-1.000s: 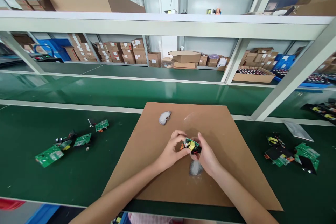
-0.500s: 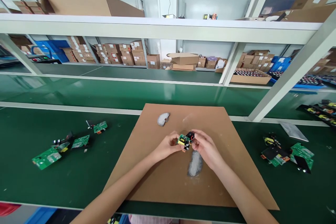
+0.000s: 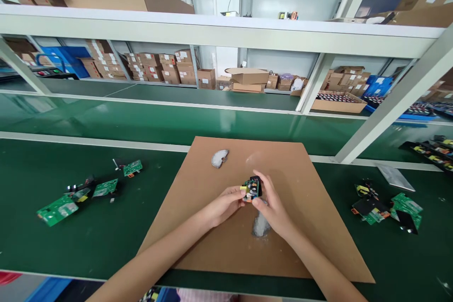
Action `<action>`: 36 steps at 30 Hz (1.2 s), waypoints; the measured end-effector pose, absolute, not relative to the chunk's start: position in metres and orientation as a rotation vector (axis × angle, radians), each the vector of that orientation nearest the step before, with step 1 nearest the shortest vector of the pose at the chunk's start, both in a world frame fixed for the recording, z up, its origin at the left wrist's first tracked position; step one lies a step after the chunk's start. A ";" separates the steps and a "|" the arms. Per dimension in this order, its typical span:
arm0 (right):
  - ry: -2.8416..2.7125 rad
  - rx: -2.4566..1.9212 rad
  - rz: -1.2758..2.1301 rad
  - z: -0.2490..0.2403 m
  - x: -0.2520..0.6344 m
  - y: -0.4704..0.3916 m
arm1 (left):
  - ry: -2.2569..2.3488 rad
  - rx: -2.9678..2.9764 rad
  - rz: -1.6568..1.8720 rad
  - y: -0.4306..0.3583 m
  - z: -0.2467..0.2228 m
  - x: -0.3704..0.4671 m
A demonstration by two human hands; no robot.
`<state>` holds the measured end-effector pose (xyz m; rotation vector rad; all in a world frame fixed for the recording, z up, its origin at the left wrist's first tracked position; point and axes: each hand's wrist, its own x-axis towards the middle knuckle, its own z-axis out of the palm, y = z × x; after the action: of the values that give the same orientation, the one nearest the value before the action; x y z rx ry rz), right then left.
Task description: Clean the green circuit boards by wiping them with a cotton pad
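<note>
Between my two hands a small circuit board (image 3: 252,188) with a yellow part and a black plate is held above the cardboard sheet (image 3: 212,236). My left hand (image 3: 229,202) pinches its left edge with thumb and fingertips. On the other side, my right hand (image 3: 272,205) grips the right edge, its index finger raised along the top. Just below lies an oblong patch of grey-white material (image 3: 261,224), partly hidden by my right hand. A second, smaller grey-white piece (image 3: 220,158) rests near the sheet's far left corner.
Green circuit boards (image 3: 58,210) lie to the left on the green table (image 3: 116,240). More boards (image 3: 406,210) and a flat silvery packet (image 3: 395,177) are at right. A white slanted post (image 3: 392,96) and a shelf beam (image 3: 219,33) stand in front, with cartons (image 3: 247,77) beyond.
The circuit board has been turned so its component side faces me more. My right hand has shifted its fingers around it, and the view has tilted slightly.
</note>
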<state>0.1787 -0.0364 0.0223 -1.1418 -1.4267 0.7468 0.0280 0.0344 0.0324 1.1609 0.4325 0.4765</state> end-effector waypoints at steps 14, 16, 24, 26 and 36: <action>-1.544 -1.339 0.501 0.020 0.172 -0.040 | 0.370 1.084 0.331 0.031 0.031 0.029; -1.617 -1.359 0.389 0.018 0.172 -0.040 | 0.355 1.093 0.302 0.030 0.027 0.029; -1.899 -1.438 -0.303 0.006 0.165 -0.045 | 0.382 1.232 0.284 0.024 0.025 0.022; -1.909 -1.408 -0.317 0.004 0.165 -0.045 | 0.423 1.267 0.302 0.022 0.026 0.020; -1.814 -1.368 -0.038 0.011 0.168 -0.045 | 0.433 1.161 0.433 0.020 0.015 0.027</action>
<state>0.1683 -0.0451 0.0112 -1.3681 -1.8142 -0.0376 0.0265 0.0196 0.0151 1.1610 0.4328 0.4335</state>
